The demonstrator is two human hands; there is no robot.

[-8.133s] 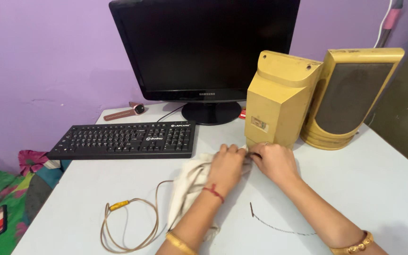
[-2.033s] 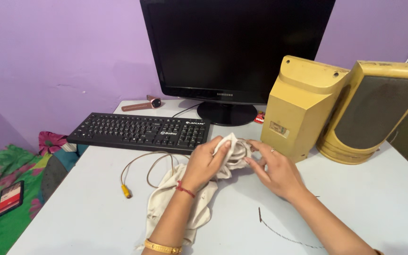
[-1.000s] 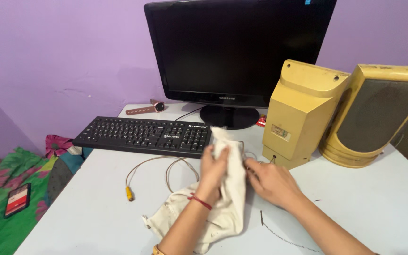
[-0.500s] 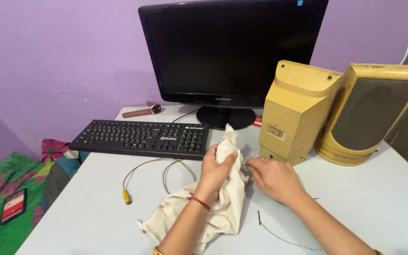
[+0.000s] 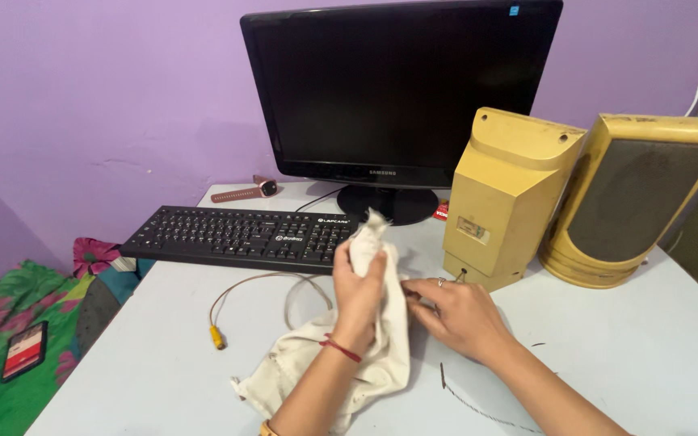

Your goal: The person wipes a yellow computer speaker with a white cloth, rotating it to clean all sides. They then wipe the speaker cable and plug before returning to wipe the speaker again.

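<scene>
Clenched around the upper end of a cream cloth [image 5: 365,339], the left hand [image 5: 359,282] lifts a bunched tip of the fabric above the white table [image 5: 624,339], while the rest of the cloth trails down past the wrist and spreads on the tabletop near the front edge. Beside it, the right hand [image 5: 454,311] rests low with fingers curled and pinched at a thin tan cable [image 5: 264,282], just where the cable meets the cloth; how firmly it holds cannot be told. From there the cable loops left across the table and ends in a yellow plug [image 5: 217,336].

Behind the hands lies a black keyboard [image 5: 240,236], with a dark monitor [image 5: 401,89] standing behind it against a purple wall. Two yellowed speakers [image 5: 510,198] stand to the right, one turned with its back to the camera. A watch [image 5: 241,192] lies near the monitor's foot, and a phone [image 5: 23,350] rests on green flowered fabric left of the table.
</scene>
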